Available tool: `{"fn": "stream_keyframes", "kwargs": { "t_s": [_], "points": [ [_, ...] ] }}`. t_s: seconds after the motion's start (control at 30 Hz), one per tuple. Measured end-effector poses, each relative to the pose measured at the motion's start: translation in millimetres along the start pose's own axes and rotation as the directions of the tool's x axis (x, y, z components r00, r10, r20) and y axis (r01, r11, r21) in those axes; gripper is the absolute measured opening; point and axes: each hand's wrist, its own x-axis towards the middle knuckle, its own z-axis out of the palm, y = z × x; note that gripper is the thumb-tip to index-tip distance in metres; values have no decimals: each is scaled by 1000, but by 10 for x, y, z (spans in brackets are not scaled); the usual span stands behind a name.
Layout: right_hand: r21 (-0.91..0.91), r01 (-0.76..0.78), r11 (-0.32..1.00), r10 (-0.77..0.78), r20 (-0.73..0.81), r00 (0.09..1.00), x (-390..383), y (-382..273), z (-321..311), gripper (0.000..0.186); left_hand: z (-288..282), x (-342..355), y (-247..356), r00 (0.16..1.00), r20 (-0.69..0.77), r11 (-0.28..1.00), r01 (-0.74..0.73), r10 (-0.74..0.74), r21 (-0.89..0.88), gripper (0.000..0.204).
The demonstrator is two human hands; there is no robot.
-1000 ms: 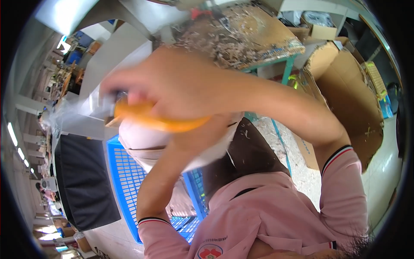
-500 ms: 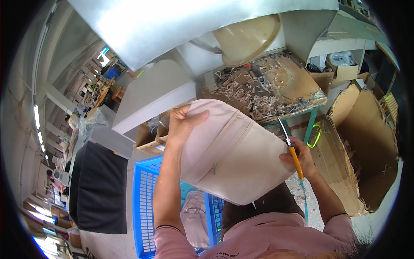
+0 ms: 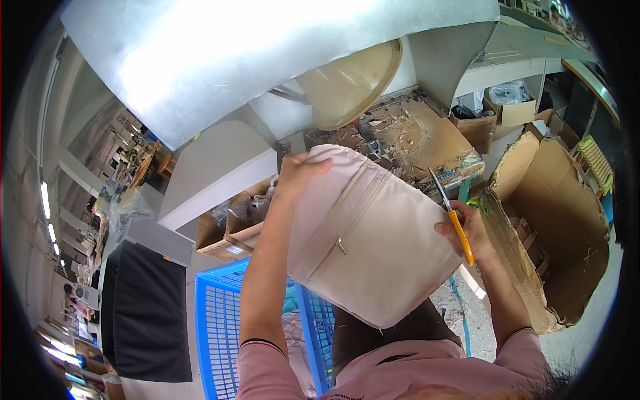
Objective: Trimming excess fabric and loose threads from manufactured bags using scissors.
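Observation:
A pale pink-beige fabric panel (image 3: 380,247) with a zipper across it and rounded corners is stretched between my hands, above my lap. My left hand (image 3: 303,175) pinches its upper left corner, thumb on the front face. At the right edge, my right hand (image 3: 470,230) grips the panel and also holds a pair of scissors (image 3: 460,238) with orange handles. The blades point up and away from me, beyond the panel's edge. A few loose threads hang at the panel's lower tip.
A blue plastic basket (image 3: 220,333) with fabric pieces stands at the lower left. Ahead is a worktable (image 3: 427,127) littered with scraps, under a shiny metal cover (image 3: 267,60). A large cardboard box (image 3: 567,220) stands at the right. A black-covered block (image 3: 147,313) is at the left.
The view has shifted slightly right. The panel is still held by both hands, tilted a little differently, and its lower tip sits lower. The scissors stay in the right hand.

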Motion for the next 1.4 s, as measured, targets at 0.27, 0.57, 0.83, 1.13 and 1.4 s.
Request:
{"fn": "stream_keyframes", "kwargs": {
  "t_s": [0.27, 0.57, 0.83, 1.13, 1.4],
  "points": [
    [-12, -3, 1000, 3, 1, 1000, 62, 19, -64, 46, 91, 135, 13, 999, 11, 999, 38, -39, 29, 23],
    [-52, -8, 999, 6, -26, 1000, 7, -8, -122, 51, 134, 122, -75, 1000, 14, 998, 26, -26, 60, 25],
    [161, 75, 984, -84, 49, 995, 165, -64, -116, 38, -34, -30, -27, 993, -71, 984, 77, -89, -162, 18],
    [164, 56, 985, -65, 49, 997, 345, -145, -71, 37, -122, 4, 34, 980, -126, 977, 134, -156, -168, 21],
    [117, -35, 993, 27, 76, 997, 289, -272, -127, 43, -81, 6, 65, 986, -100, 979, 112, -130, -168, 23]
  ]
}}
